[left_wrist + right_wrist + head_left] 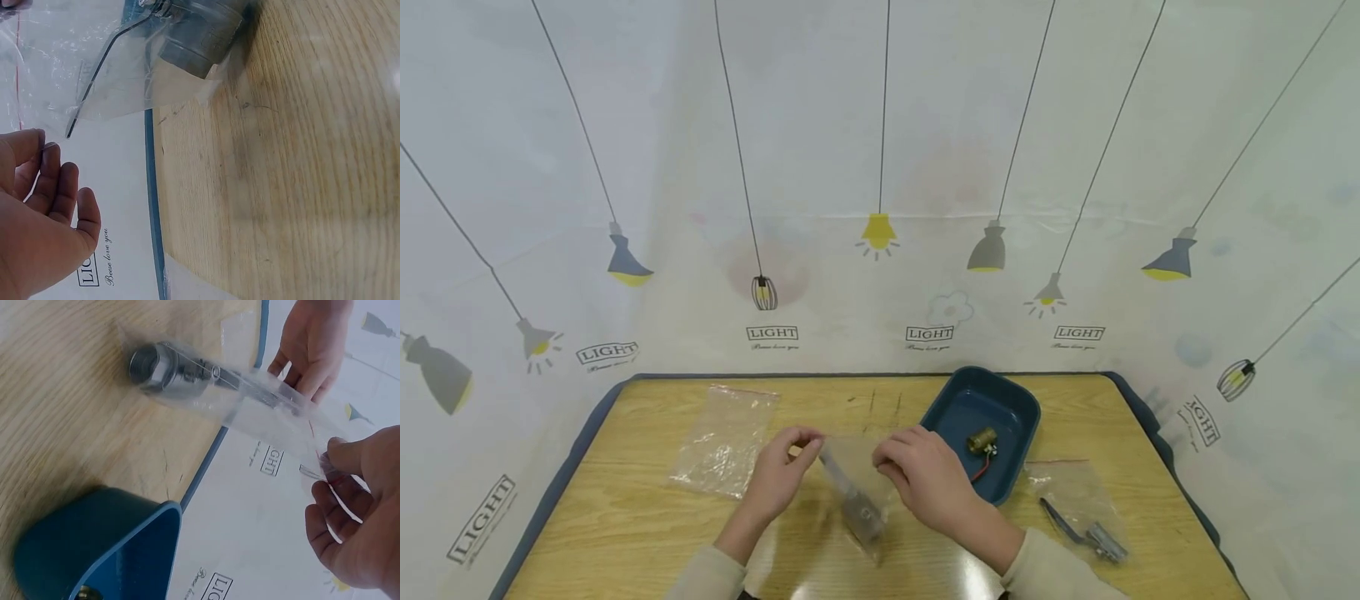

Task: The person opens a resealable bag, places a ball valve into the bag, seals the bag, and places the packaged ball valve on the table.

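Observation:
A clear zip bag [868,471] hangs above the table between both hands, its red-lined mouth at the top. Inside it is a grey metal ball valve [206,37] with a long thin lever handle [103,62], the valve body at the bottom of the bag. My left hand [778,471] pinches one upper corner of the bag between thumb and index finger. At the opposite corner, my right hand [362,506] pinches the bag's edge, with the other fingers loosely curled.
Behind my right hand, a blue bin [940,408] holds a brass valve [981,440] with a red handle. Another bagged valve [1105,542] lies on the wooden table [647,500] at right. A flat clear bag [722,442] lies at left. A printed white curtain [835,167] surrounds the table.

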The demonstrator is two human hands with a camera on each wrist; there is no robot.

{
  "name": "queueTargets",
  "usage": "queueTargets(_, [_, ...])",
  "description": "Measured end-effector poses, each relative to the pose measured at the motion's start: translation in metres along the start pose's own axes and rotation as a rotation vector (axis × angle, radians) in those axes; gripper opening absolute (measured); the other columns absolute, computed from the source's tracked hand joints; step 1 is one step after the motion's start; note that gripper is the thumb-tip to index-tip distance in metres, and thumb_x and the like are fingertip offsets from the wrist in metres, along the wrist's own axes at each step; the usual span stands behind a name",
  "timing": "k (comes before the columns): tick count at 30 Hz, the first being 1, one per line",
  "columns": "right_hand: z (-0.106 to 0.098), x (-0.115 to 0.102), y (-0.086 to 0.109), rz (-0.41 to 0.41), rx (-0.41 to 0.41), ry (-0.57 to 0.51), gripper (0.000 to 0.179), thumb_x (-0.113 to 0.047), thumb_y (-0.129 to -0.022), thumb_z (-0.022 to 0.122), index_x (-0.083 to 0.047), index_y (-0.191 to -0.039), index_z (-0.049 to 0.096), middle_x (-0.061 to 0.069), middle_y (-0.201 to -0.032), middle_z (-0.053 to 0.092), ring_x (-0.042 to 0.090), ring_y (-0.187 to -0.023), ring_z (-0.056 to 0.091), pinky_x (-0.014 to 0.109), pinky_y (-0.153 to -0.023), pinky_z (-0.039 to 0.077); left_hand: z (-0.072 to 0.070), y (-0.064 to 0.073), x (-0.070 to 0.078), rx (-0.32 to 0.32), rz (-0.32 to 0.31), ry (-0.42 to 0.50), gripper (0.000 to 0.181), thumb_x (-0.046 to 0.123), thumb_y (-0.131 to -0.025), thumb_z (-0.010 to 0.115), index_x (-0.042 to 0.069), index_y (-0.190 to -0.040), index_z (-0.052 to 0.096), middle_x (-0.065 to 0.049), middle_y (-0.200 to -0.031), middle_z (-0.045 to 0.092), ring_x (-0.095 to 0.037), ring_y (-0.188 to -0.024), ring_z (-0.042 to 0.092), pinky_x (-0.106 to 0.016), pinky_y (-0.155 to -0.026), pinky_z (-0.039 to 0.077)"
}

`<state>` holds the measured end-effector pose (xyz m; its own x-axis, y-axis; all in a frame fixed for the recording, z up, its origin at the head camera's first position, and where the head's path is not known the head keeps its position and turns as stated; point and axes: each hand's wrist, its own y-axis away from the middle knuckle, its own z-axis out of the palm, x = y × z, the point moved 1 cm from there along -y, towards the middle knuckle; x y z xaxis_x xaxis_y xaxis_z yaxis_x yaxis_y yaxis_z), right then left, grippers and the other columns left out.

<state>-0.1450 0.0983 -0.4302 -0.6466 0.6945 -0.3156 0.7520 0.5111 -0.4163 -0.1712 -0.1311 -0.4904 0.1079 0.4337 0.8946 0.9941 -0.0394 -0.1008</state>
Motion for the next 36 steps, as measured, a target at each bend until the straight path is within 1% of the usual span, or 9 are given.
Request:
queueTargets(8, [-0.003,0.012,0.000,0.104,-0.029,0.053,0.007,-0.019,-0.087,0.072,-0.025,-0.089,0.071,-0.012,-0.088,0.071,0.010,-0.084,0.059,0.030,-0.073,0.049,0.001,0.004,0.005,0.004,0.013,-0.021,0.012,0.024,-0.097,0.061,0.015,-0.100,0.068,0.001,-0.099,0.067,-0.012,-0.094,0.058,-0.027,-0.079,0.046])
queueTargets(12, [-0.003,0.014,0.000,0.099,-0.034,0.048,0.005,-0.021,-0.087,0.072,-0.025,-0.089,0.071,-0.012,-0.086,0.070,0.009,-0.082,0.059,0.029,-0.073,0.049,0.000,0.005,0.006,-0.002,0.004,-0.029,0.013,0.026,-0.097,0.061,0.017,-0.100,0.069,0.002,-0.099,0.067,-0.012,-0.094,0.058,-0.028,-0.079,0.045])
queueTargets(17, [-0.003,0.013,-0.001,0.080,-0.004,0.050,0.006,-0.020,-0.086,0.073,-0.025,-0.089,0.072,-0.013,-0.085,0.071,0.008,-0.082,0.060,0.029,-0.073,0.048,0.000,0.006,0.004,-0.002,-0.011,-0.047,0.014,0.028,-0.097,0.060,0.018,-0.102,0.069,0.003,-0.101,0.067,-0.012,-0.094,0.057,-0.028,-0.078,0.047])
queueTargets(20, [-0.004,0.012,-0.002,0.097,0.014,0.059,0.006,-0.020,-0.086,0.073,-0.025,-0.088,0.072,-0.013,-0.084,0.071,0.008,-0.082,0.061,0.031,-0.073,0.046,0.000,0.007,0.004,0.010,-0.009,-0.051,0.014,0.028,-0.097,0.060,0.018,-0.102,0.069,0.003,-0.102,0.067,-0.012,-0.096,0.058,-0.029,-0.080,0.048])
queueTargets(23, [-0.006,0.013,-0.003,0.142,0.015,0.078,0.006,-0.021,-0.086,0.073,-0.027,-0.088,0.072,-0.013,-0.086,0.071,0.010,-0.083,0.061,0.035,-0.079,0.045,0.000,0.008,0.006,0.020,0.001,-0.049,0.014,0.028,-0.096,0.061,0.018,-0.100,0.069,0.003,-0.102,0.068,-0.012,-0.098,0.059,-0.029,-0.084,0.048])
queueTargets(27, [-0.008,0.015,-0.003,0.192,0.011,0.117,0.005,-0.030,-0.086,0.073,-0.028,-0.090,0.071,-0.013,-0.087,0.070,0.011,-0.085,0.059,0.041,-0.087,0.043,0.001,0.012,0.016,0.031,0.044,-0.050,0.009,0.025,-0.095,0.063,0.018,-0.098,0.069,0.004,-0.101,0.068,-0.012,-0.098,0.060,-0.033,-0.088,0.049])
queueTargets(30, [-0.008,0.014,-0.003,0.204,0.009,0.146,0.015,-0.040,-0.084,0.074,-0.028,-0.092,0.070,-0.013,-0.088,0.069,0.011,-0.085,0.058,0.042,-0.090,0.042,0.003,0.015,0.026,0.043,0.099,-0.062,0.006,0.022,-0.094,0.065,0.018,-0.096,0.069,0.006,-0.098,0.068,-0.011,-0.097,0.060,-0.036,-0.088,0.049])
queueTargets(33, [-0.007,0.010,-0.006,0.193,0.007,0.143,0.026,-0.043,-0.082,0.075,-0.026,-0.099,0.068,-0.010,-0.096,0.068,0.013,-0.093,0.060,0.043,-0.092,0.043,0.006,0.019,0.037,0.058,0.153,-0.060,0.007,0.022,-0.094,0.065,0.017,-0.093,0.069,0.008,-0.095,0.067,-0.011,-0.094,0.060,-0.037,-0.087,0.049])
queueTargets(36, [-0.006,0.003,-0.009,0.156,0.001,0.111,0.036,-0.043,-0.081,0.076,-0.024,-0.109,0.065,-0.007,-0.106,0.067,0.017,-0.103,0.061,0.043,-0.094,0.044,0.008,0.022,0.045,0.080,0.197,-0.065,0.011,0.026,-0.093,0.065,0.016,-0.092,0.069,0.010,-0.092,0.066,-0.009,-0.093,0.060,-0.034,-0.086,0.048])
